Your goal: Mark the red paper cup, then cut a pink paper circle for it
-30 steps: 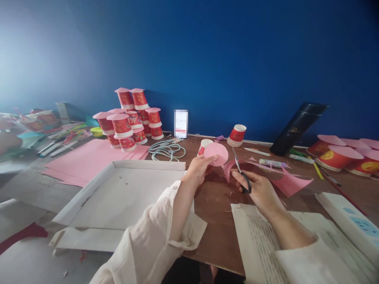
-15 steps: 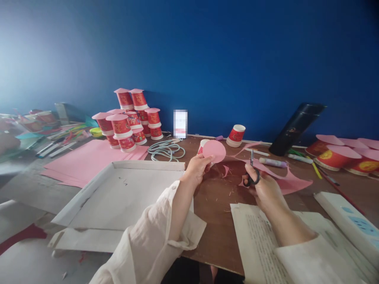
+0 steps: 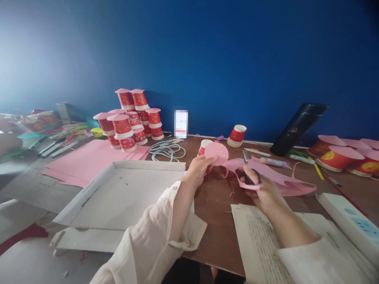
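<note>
Between thumb and fingers, my left hand [image 3: 199, 170] pinches a round pink paper disc [image 3: 217, 153]. Just behind it stands a red and white paper cup [image 3: 204, 146], partly hidden by the disc and hand. My right hand [image 3: 262, 189] is closed around the black handles of scissors [image 3: 250, 173], whose blades point up and away. Against that hand lies a pink paper offcut [image 3: 272, 173] with curved cut edges, a strip of it looping past the fingers. Whether the fingers grip the strip too, I cannot tell. Another red paper cup [image 3: 237, 136] stands upside down near the wall.
Stacked red cups with pink discs [image 3: 121, 126] stand at left behind pink sheets [image 3: 74, 159] and a white box lid [image 3: 142, 193]. At right are a black flask [image 3: 297, 130], more topped cups [image 3: 340, 154], a power strip [image 3: 352, 221] and printed paper [image 3: 257, 240]. Far left shows a blurred hand [image 3: 10, 144].
The disc has shifted slightly right with my left hand. The scissors have tilted a little left, and the pink offcut now reaches across my right fingers.
</note>
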Demonstrator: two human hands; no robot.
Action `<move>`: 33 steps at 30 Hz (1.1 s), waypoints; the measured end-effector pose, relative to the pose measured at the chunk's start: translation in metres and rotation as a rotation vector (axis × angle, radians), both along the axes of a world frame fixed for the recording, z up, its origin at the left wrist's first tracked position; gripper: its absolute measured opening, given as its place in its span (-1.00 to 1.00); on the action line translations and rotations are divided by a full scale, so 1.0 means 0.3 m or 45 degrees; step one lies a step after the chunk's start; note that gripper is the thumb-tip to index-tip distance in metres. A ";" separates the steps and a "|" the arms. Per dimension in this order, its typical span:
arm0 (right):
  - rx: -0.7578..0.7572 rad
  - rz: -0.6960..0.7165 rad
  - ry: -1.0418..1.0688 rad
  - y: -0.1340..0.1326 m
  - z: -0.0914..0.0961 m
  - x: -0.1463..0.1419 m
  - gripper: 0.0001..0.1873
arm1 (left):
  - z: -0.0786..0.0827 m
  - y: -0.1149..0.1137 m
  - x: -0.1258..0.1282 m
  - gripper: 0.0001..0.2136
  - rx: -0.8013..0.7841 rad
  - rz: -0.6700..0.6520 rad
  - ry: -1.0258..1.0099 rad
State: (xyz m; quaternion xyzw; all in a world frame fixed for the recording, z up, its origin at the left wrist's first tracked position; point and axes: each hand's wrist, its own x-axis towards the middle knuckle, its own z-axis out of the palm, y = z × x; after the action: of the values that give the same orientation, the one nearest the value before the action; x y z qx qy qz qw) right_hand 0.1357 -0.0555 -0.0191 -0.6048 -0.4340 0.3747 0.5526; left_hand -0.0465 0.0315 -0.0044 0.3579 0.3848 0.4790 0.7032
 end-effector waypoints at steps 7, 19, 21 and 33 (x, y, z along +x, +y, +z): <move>-0.025 0.257 -0.056 -0.056 0.055 -0.055 -0.44 | -0.006 0.005 0.005 -0.69 0.001 0.001 -0.047; -0.132 0.139 -0.069 -0.030 0.047 -0.052 -0.38 | -0.001 -0.004 0.006 -0.70 0.025 -0.030 -0.032; -0.137 0.151 -0.056 -0.031 0.049 -0.056 -0.34 | 0.004 -0.008 0.004 -0.68 0.034 -0.040 -0.034; -0.118 0.177 -0.030 -0.043 0.059 -0.065 -0.39 | 0.003 -0.013 0.002 -0.61 0.079 -0.120 -0.011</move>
State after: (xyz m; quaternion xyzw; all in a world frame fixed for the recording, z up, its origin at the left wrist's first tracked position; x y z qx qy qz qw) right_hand 0.1163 -0.0683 -0.0015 -0.6026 -0.4636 0.4247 0.4914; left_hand -0.0458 0.0276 -0.0034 0.3951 0.3495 0.4584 0.7153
